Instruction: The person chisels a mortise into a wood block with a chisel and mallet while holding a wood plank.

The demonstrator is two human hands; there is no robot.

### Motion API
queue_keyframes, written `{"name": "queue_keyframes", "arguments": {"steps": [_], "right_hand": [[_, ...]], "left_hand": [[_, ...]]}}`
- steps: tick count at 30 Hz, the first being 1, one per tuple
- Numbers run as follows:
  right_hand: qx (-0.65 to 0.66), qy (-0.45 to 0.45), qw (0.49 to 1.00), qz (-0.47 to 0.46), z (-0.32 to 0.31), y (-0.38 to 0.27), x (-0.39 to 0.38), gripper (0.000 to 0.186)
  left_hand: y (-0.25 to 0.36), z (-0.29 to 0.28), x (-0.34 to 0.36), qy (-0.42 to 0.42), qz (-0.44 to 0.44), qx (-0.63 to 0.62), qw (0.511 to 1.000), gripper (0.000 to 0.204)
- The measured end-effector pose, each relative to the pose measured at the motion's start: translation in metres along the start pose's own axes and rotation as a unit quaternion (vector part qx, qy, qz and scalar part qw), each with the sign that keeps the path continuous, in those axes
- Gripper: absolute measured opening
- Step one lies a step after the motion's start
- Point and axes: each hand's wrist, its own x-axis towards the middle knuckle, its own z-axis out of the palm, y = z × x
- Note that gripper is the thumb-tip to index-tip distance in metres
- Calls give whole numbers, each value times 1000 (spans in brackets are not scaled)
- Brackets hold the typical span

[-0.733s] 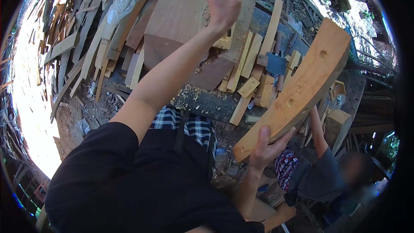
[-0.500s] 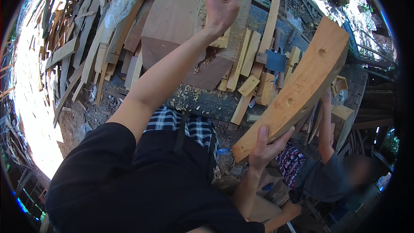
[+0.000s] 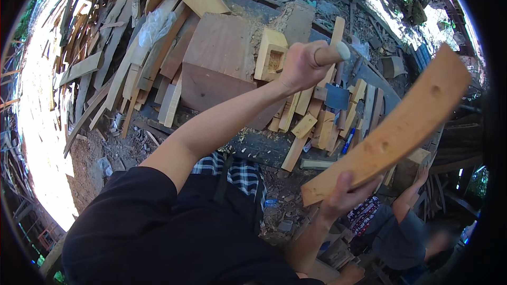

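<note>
My left hand (image 3: 302,66) is raised at arm's length and closed around a round pale wooden handle (image 3: 332,53); only the handle's end shows past my fist. My right hand (image 3: 342,196) grips the lower end of a long, curved light-wood plank (image 3: 393,129), which slants up to the right. Below both hands lies a dark workbench (image 3: 264,145) covered with wood offcuts. A pale block with a square mortise (image 3: 270,55) sits just left of my left hand.
Large brown boards (image 3: 222,68) and several short pale offcuts (image 3: 317,121) lie on the bench. A heap of scrap slats (image 3: 105,58) fills the left. Another person in a grey top (image 3: 401,235) crouches at lower right, one hand on a wooden block (image 3: 417,163).
My left hand with the handle has come down and to the right, from the top edge to over the bench. The plank in my right hand has tipped flatter.
</note>
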Motion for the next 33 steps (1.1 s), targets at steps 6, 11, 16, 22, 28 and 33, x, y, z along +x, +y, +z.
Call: {"name": "queue_keyframes", "arguments": {"steps": [6, 11, 16, 22, 28, 33], "right_hand": [[379, -85, 910, -143, -37, 1, 28, 63], [-97, -26, 995, -13, 10, -17, 5, 57], [250, 10, 965, -81, 2, -12, -4, 49], [-133, -30, 990, -31, -1, 12, -9, 62], [-25, 47, 998, 30, 5, 14, -16, 63], [-8, 87, 991, 97, 4, 31, -18, 62]], "left_hand": [[12, 10, -17, -77, 38, 95, 992, 16], [1, 9, -15, -70, 43, 107, 991, 17], [4, 16, -18, -90, 55, 116, 988, 17], [1, 14, -23, -120, 54, 149, 980, 18], [5, 18, -29, -126, 85, 131, 980, 23], [3, 12, -38, -104, 113, 122, 981, 16]]}}
